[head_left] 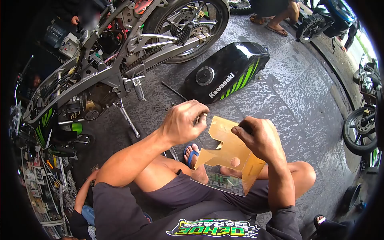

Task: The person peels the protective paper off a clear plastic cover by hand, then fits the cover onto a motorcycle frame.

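Note:
A yellowish transparent sheet (228,150) with cut-out edges and a round hole hangs above the person's lap. My right hand (260,138) pinches its upper right part between thumb and fingers. Just left of the sheet's top corner, my left hand (186,122) is closed, its fingertips pressed together around something small and pale that I cannot make out. Beyond both hands, a black fuel tank (230,72) with green stripes lies on the floor.
A motorcycle frame (108,76) with its rear wheel (188,30) stands at upper left. Tools and parts (44,188) lie at lower left. Another motorcycle (362,130) is at the right edge. Other people's legs (282,20) and an arm (84,192) show nearby.

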